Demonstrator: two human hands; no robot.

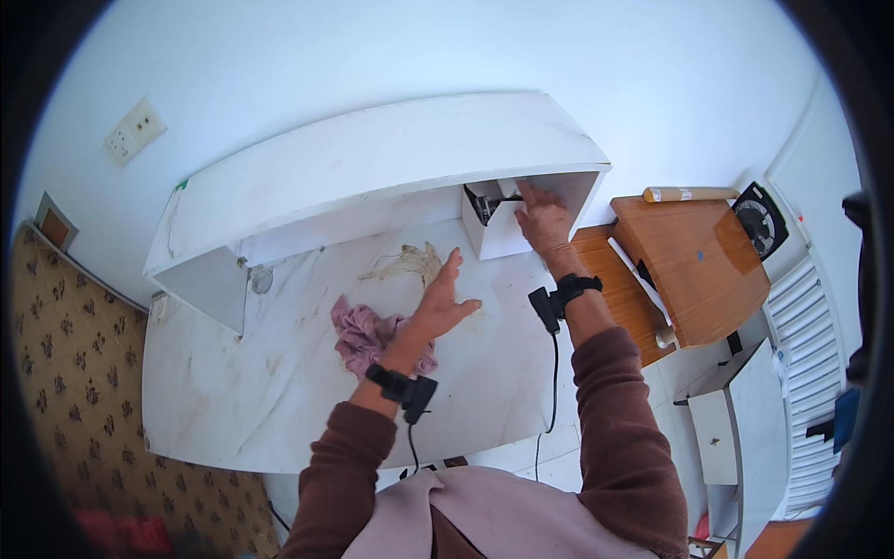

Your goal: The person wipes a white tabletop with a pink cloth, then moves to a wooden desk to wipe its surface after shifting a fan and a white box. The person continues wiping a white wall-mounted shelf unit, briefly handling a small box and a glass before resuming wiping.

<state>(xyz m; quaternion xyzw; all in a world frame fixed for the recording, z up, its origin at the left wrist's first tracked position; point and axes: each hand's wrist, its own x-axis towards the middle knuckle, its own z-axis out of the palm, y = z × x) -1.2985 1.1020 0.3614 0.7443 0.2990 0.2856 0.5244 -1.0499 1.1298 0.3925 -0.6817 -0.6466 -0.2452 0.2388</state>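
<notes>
My right hand reaches under the shelf at its right end. Its fingers touch the top of a white open box, and whether they grip it is unclear. Inside the box are a dark, shiny item and a white piece, both partly hidden. My left hand hovers over the marbled white desktop, fingers apart and holding nothing. A crumpled pink cloth lies beside and partly beneath my left wrist. Beyond that hand, a brownish smear marks the surface.
A raised white shelf spans the back of the desk against the wall. To the right stands a brown wooden cabinet with a cardboard tube on it. Black cables hang from both wrist straps. A radiator lines the right wall.
</notes>
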